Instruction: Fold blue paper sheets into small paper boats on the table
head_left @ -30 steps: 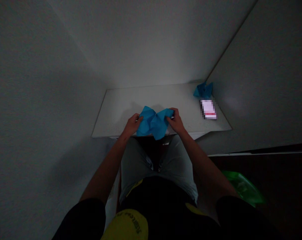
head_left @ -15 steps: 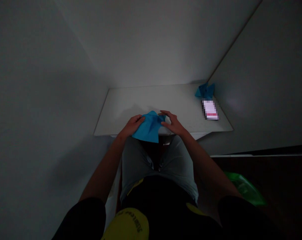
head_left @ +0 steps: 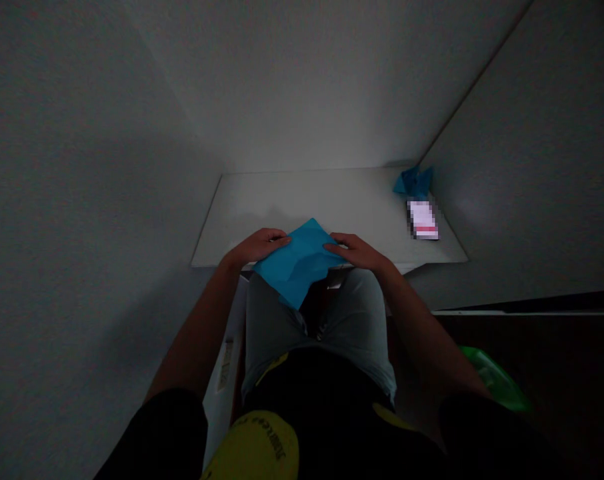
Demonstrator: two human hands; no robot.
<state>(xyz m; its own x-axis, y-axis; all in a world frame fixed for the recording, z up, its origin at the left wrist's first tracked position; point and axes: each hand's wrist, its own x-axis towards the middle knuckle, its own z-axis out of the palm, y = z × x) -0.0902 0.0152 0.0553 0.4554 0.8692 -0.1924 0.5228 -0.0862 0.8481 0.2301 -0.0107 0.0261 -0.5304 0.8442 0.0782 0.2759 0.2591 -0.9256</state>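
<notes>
A creased blue paper sheet (head_left: 298, 262) lies flattened as a diamond at the near edge of the white table (head_left: 292, 200), its lower corner hanging over my lap. My left hand (head_left: 259, 245) rests on the paper's left edge, fingers laid flat across it. My right hand (head_left: 356, 250) presses on the paper's right edge, fingers stretched towards the middle. Both hands hold the sheet down against the table.
A second folded blue paper shape (head_left: 413, 181) sits in the far right corner of the table, with a small white and red card (head_left: 423, 220) just in front of it. White walls close in on left, back and right. A green object (head_left: 497, 380) lies on the dark floor at right.
The puffed, folded blue paper has been spread out and flattened into a diamond. Both hands moved from gripping its sides to pressing it flat at the table's near edge.
</notes>
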